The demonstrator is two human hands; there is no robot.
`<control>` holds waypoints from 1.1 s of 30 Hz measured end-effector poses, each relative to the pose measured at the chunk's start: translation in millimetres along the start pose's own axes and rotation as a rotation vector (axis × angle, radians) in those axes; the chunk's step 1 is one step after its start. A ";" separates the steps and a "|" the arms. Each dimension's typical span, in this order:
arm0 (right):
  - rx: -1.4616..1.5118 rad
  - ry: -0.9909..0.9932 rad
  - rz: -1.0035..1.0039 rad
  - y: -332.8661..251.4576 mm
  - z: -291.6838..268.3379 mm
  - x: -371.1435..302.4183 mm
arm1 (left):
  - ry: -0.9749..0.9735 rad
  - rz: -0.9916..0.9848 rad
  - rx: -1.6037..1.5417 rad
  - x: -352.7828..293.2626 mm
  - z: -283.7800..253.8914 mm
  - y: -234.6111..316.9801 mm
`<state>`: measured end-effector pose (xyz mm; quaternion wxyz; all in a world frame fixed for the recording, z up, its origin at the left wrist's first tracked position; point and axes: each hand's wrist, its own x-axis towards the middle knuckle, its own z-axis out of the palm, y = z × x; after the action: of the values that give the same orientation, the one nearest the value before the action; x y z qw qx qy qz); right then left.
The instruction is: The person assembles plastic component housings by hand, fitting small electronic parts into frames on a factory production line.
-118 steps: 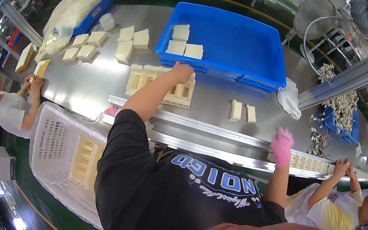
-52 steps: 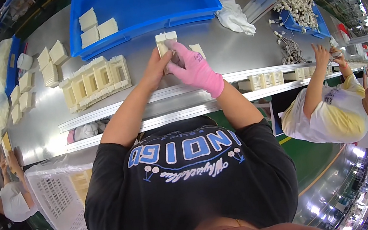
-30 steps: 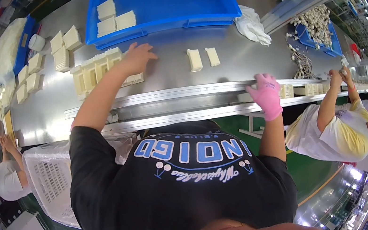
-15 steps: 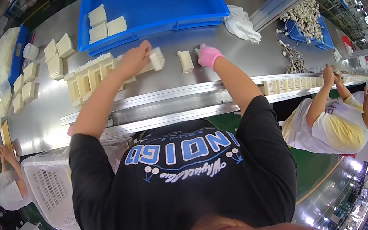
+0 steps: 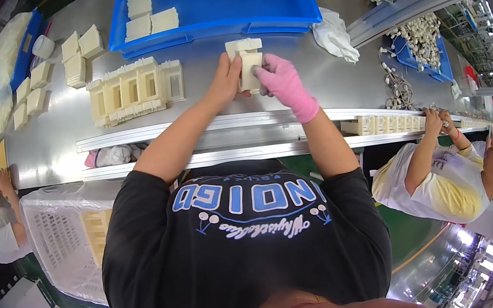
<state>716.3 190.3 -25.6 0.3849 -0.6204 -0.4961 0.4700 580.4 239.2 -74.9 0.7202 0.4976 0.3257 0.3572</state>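
Observation:
In front of me, just below the blue tray, both hands meet at cream plastic pieces. My left hand [image 5: 227,80], bare, grips the left side of a cream plastic frame [image 5: 243,45]. My right hand [image 5: 286,84], in a pink glove with uncovered or darkened fingertips, pinches a cream plastic plate [image 5: 251,67] from the right. The plate lies against the frame and covers much of it; whether they are joined I cannot tell. To the left stands a row of cream frames [image 5: 130,93], with one frame [image 5: 173,82] lying flat at its right end.
Stacks of cream plates stand in the blue tray [image 5: 221,29] and at the left [image 5: 76,71]. A white cloth [image 5: 331,36] lies right of the tray. A metal rail [image 5: 215,157] crosses in front of me. At right, another person [image 5: 437,173] works beside a cable bundle [image 5: 400,93].
My left hand has carried a cream frame rightward from the row. My right hand has moved to it, and the two hands now hold the pieces together.

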 end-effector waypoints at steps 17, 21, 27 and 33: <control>-0.512 0.334 -0.531 -5.4 27.0 -9.8 | -0.019 0.060 -0.009 -5.2 -4.1 9.8; -0.531 0.366 -0.557 -8.8 31.1 -13.0 | 0.011 0.144 0.029 -0.4 -5.9 6.4; -0.427 0.366 -0.536 -7.9 31.7 -15.8 | 0.021 0.260 0.209 -0.4 -6.8 9.5; -0.408 0.457 -0.680 3.2 31.4 -12.4 | 0.008 0.071 -0.094 -10.6 5.0 25.8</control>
<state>686.0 177.9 -34.4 0.4869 -0.5731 -0.6563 0.0609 574.0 234.3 -47.7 0.7284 0.4728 0.2937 0.3994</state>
